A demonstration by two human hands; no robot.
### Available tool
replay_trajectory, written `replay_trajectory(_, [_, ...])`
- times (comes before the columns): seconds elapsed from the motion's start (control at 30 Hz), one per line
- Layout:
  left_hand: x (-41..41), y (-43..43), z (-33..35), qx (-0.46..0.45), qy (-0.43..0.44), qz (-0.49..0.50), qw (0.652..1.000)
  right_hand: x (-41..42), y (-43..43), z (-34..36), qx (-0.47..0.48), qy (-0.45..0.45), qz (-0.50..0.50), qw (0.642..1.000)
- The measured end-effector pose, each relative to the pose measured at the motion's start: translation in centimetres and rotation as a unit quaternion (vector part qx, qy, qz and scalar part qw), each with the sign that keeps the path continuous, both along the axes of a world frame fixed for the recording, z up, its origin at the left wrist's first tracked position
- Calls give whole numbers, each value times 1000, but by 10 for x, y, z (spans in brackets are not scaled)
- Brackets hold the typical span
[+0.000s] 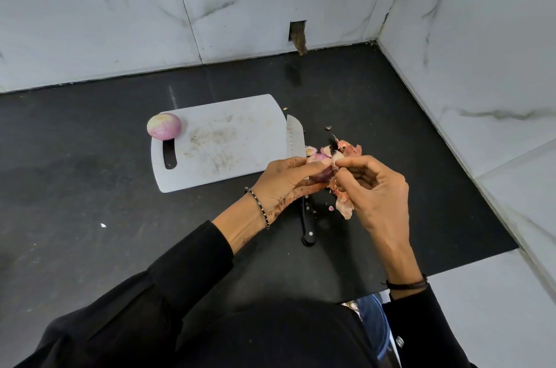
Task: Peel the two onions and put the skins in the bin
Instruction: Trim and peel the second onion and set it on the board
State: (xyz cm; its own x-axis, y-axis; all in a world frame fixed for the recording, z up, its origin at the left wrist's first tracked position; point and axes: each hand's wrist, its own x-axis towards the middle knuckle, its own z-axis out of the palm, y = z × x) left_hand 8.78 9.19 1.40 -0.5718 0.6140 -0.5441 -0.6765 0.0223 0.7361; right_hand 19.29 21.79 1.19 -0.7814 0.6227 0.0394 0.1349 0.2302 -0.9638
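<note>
A peeled pale pink onion (pixel 164 126) rests on the left end of the white cutting board (pixel 228 139). My left hand (pixel 287 179) grips a second, purple onion (pixel 322 166) just off the board's right corner. My right hand (pixel 373 187) pinches a strip of papery skin (pixel 343 202) that hangs from this onion. Loose onion skins (pixel 346 148) lie on the black counter beyond my hands. A blue bin (pixel 373 328) shows partly below the counter edge, between my body and right sleeve.
A knife lies along the board's right side, its blade (pixel 294 136) pointing away and its black handle (pixel 307 224) toward me under my left wrist. Marble walls close the counter at the back and right. The counter (pixel 90 187) edge runs near my body.
</note>
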Motion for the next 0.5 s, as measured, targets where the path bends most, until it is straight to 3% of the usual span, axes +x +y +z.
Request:
replay_trajectory(0.17, [1,-5,-4,32,-32,32,998,-1,5,-2,-79,11,-70,994])
replay_trajectory(0.33, [0,-9,-4,48,-73,47,995,2,17,-16,7,-45,-88,995])
replay_trajectory(0.5, [-4,-12,-3,68,-93,46,992,2,22,-24,90,-116,-45,988])
